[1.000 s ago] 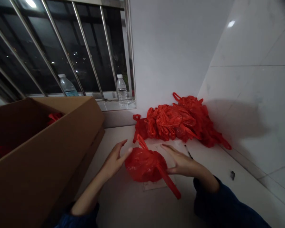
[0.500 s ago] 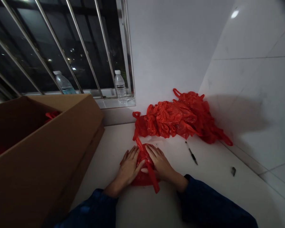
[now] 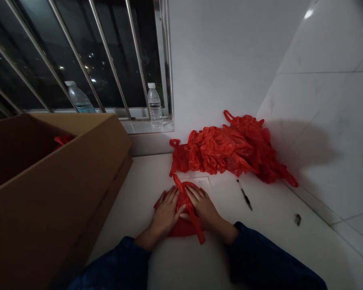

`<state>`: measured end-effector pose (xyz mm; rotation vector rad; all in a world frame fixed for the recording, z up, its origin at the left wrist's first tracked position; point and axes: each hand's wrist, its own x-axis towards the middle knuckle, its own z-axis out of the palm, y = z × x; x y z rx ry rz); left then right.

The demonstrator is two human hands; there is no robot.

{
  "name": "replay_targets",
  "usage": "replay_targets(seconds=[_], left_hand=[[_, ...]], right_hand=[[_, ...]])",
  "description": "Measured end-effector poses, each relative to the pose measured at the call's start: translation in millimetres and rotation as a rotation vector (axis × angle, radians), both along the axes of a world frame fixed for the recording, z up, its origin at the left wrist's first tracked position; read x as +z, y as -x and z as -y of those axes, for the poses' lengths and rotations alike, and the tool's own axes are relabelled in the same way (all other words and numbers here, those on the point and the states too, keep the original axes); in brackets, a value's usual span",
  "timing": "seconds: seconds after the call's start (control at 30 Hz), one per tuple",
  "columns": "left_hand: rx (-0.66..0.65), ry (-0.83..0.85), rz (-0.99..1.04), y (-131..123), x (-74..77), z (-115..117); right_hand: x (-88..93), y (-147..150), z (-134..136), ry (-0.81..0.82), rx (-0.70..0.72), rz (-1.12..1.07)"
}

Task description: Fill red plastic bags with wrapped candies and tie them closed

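Two dark blue sleeves point(image 3: 117, 264) reach in from the near edge over a white table point(image 3: 269, 229). The left hand point(image 3: 167, 207) and right hand point(image 3: 202, 206) lie palm down on a red plastic bag point(image 3: 181, 230) at the near middle of the table, fingers stretched out and close together, laid on the bag rather than pinching it. One bag end points far, the other near and right. An open cardboard box point(image 3: 90, 169) fills the left side, with something red inside. To the right are a small dark object point(image 3: 297, 219) and, a little farther, a black pen point(image 3: 245, 196). Beyond, a heap of red bags point(image 3: 220, 149) lies against the wall point(image 3: 211, 60); far left, two plastic bottles point(image 3: 155, 105) stand by a barred window point(image 3: 109, 56)
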<state>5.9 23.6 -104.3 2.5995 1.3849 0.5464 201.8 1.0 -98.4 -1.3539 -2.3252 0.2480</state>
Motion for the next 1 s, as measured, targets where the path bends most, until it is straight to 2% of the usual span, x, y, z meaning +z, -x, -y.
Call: replay_targets(seconds=[0.27,0.43,0.5,0.57,0.67,0.77,0.83,0.9,1.0], left_hand=[[-0.001,0.005,0.029,-1,-2.8,0],[-0.003,0.075,0.108,0,-7.0,-2],[-0.016,0.107,0.180,1,-4.1,-1],[-0.037,0.114,0.227,1,5.9,0],[-0.085,0.079,0.269,-5,39.3,5],[-0.175,0.070,0.348,-21,92.4,19],[-0.230,0.056,0.355,-39,131.8,32],[-0.273,0.048,0.292,-62,168.4,45],[-0.347,-0.004,0.157,-100,212.3,60]], right_hand=[[-13.6,0,-5,-0.051,-0.001,0.012],[-24.2,4,-7,-0.109,-0.036,0.050],[-23.3,4,-5,-0.130,-0.027,0.030],[-17.2,1,-3,-0.149,0.005,-0.048],[5.2,-8,1,-0.137,0.001,-0.251],[43.0,-23,9,-0.086,-0.066,-0.514],[71.2,-35,17,-0.041,-0.060,-0.670],[96.3,-48,28,-0.019,-0.141,-0.753],[123.1,-65,46,-0.105,-0.190,-1.039]])
